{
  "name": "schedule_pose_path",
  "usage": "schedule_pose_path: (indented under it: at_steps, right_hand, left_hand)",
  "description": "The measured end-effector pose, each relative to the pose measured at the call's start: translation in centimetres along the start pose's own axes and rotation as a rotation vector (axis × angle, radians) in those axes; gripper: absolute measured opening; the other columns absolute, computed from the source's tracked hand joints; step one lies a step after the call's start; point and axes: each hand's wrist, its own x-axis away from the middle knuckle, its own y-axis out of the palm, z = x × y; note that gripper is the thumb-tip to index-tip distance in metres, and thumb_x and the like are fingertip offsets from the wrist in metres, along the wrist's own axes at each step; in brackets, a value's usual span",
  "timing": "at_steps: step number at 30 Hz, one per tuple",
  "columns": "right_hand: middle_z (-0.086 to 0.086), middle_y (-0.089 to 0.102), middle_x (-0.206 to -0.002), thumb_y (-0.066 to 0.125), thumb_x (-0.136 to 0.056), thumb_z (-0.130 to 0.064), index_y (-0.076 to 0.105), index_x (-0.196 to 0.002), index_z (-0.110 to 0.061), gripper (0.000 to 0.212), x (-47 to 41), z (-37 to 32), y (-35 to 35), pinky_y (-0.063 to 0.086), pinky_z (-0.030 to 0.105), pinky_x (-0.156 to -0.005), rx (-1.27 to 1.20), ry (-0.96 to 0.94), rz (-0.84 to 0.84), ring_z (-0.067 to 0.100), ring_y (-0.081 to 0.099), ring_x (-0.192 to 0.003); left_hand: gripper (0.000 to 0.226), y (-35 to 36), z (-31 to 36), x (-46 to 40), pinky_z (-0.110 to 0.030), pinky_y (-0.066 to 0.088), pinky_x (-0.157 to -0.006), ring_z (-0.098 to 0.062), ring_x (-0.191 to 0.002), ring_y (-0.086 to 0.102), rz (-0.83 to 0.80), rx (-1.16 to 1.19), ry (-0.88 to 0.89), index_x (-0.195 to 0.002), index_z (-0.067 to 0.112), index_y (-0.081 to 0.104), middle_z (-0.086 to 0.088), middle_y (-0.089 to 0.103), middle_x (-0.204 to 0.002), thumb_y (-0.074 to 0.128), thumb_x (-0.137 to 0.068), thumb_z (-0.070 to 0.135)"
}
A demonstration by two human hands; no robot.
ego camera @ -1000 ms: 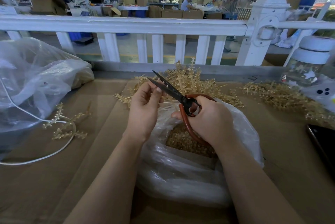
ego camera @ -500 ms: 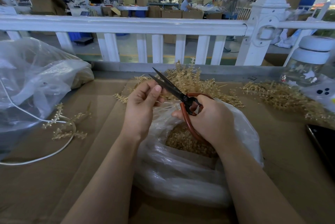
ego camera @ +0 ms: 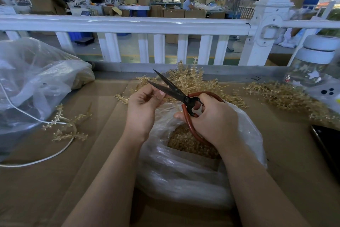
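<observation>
Sitting in right hand [ego camera: 215,122] grip: scissors [ego camera: 176,92], blades beside left hand [ego camera: 143,107].

Tabletop [ego camera: 55,180] covered in brown cardboard. Large clear plastic bag [ego camera: 33,83] slumped at far left. White cable [ego camera: 46,157] looped beside it, with loose gold plastic sprigs [ego camera: 70,133] laid across the loop. White railing [ego camera: 128,24] set along the back edge. Star-printed glass jar [ego camera: 312,72] with white lid stood at right, and a dark phone [ego camera: 327,140] laid nearer, at the frame edge. Beyond the railing, cardboard boxes [ego camera: 174,13] are stacked and a person [ego camera: 188,3] is seated.
</observation>
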Motion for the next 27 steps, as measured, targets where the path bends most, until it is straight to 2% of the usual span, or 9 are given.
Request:
schedule_pose_path:
  at_steps: [3, 10, 17, 23, 27]
  right_hand:
    - [-0.017, 0.065, -0.077, 0.032, -0.063, -0.097, 0.064, -0.091, -0.03, 0.079, -0.06, 0.0, 0.02, 0.052, 0.025, -0.061, 0.0, 0.011, -0.005, 0.003, 0.056, -0.069]
    - [-0.018, 0.064, -0.074, 0.034, -0.063, -0.097, 0.065, -0.089, -0.031, 0.078, -0.06, 0.08, 0.05, 0.046, 0.021, -0.058, -0.011, 0.01, -0.014, 0.002, 0.053, -0.066]
    - [-0.015, 0.064, -0.068, 0.036, -0.067, -0.095, 0.066, -0.081, -0.028, 0.076, 0.14, 0.27, 0.26, 0.05, 0.023, -0.056, -0.008, -0.036, 0.025, 0.004, 0.057, -0.061]
    - [-0.015, 0.064, -0.068, 0.036, -0.067, -0.095, 0.067, -0.082, -0.027, 0.076, 0.12, 0.33, 0.39, 0.05, 0.023, -0.057, -0.019, -0.042, 0.031, 0.004, 0.057, -0.061]
    - [-0.015, 0.065, -0.071, 0.038, -0.066, -0.095, 0.068, -0.085, -0.028, 0.076, 0.12, 0.34, 0.39, 0.051, 0.025, -0.058, -0.038, -0.04, 0.029, 0.005, 0.058, -0.064]
  left_hand:
    - [0.017, 0.05, 0.11, -0.04, -0.013, 0.044, -0.065, 0.0, -0.063, 0.053, -0.01, 0.032, -0.019, -0.08, 0.002, 0.061, 0.015, 0.058, -0.062, 0.054, -0.094, -0.004]
    - [0.021, 0.01, 0.57, 0.08, -0.02, 0.043, -0.068, -0.006, -0.067, 0.052, -0.003, 0.056, -0.061, -0.08, 0.007, 0.063, 0.008, 0.062, -0.069, 0.052, -0.095, -0.003]
    - [0.016, 0.11, 0.62, 0.12, -0.026, 0.042, -0.07, -0.011, -0.07, 0.051, 0.017, 0.039, -0.093, -0.09, -0.001, 0.063, -0.007, 0.058, -0.077, 0.049, -0.096, -0.004]
    - [0.016, -0.01, 0.46, 0.05, -0.029, 0.041, -0.071, -0.014, -0.072, 0.051, 0.006, 0.03, -0.094, -0.093, -0.007, 0.062, -0.014, 0.057, -0.081, 0.047, -0.097, -0.003]
    - [0.016, -0.02, 0.28, -0.07, -0.028, 0.042, -0.071, -0.013, -0.072, 0.052, 0.009, 0.023, -0.086, -0.095, -0.013, 0.059, -0.013, 0.057, -0.079, 0.047, -0.097, -0.003]
